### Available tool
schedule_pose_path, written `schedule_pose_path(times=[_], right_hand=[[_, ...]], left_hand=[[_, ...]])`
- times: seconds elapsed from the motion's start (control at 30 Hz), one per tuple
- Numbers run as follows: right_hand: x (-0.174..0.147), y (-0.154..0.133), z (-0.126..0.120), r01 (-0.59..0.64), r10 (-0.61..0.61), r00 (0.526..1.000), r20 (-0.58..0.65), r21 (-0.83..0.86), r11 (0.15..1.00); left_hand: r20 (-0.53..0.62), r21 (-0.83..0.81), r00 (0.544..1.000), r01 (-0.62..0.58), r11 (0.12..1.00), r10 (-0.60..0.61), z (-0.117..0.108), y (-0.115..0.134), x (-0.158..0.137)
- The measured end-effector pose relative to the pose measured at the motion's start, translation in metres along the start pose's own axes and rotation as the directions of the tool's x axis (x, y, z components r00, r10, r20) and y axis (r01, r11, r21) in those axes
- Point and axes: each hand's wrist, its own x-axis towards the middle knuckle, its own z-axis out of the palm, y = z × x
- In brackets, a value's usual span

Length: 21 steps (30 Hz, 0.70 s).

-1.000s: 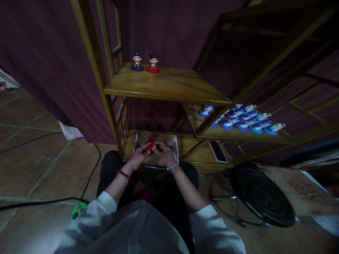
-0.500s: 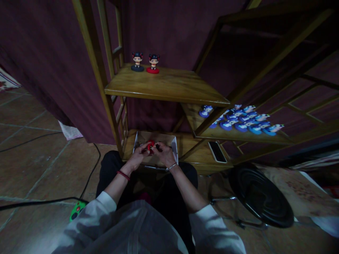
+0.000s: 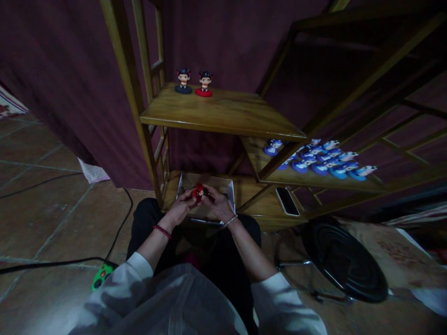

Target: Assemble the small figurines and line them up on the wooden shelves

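Observation:
Between my hands is a small red figurine [image 3: 199,192], partly hidden by fingers and held above a shallow white box [image 3: 228,186] on the low shelf. My left hand [image 3: 181,207] grips its left side with closed fingers. From the right, my right hand [image 3: 218,203] pinches it too. Some small dark items show at the box's left end, too hidden to name. On the shelf above stand two black-haired figurines, one on a dark base [image 3: 183,81] and one on a red base [image 3: 205,83].
Several blue and purple figurines [image 3: 321,160] stand on the right shelf. A phone [image 3: 287,201] lies on the low shelf. Beside me is a black round stool [image 3: 344,260]. On the tiled floor at left are a black cable [image 3: 52,264] and a green device [image 3: 102,277].
The red figurine has been turned in my fingers, so more of its front shows now. My hands stay over the box, and the view has shifted slightly.

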Motion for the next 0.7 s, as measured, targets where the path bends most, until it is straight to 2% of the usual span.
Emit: schedule_pose_path(times=[0.17, 0.7], right_hand=[[0.001, 0.003, -0.001, 0.005, -0.005, 1.0, 0.013, 0.047, 0.999], [-0.001, -0.007, 0.002, 0.001, 0.002, 0.996, -0.094, 0.034, 0.999]], left_hand=[[0.017, 0.008, 1.0, -0.008, 1.0, 0.008, 0.001, 0.001, -0.001], [0.009, 0.044, 0.999, -0.052, 0.998, 0.052, 0.005, 0.003, -0.003]])
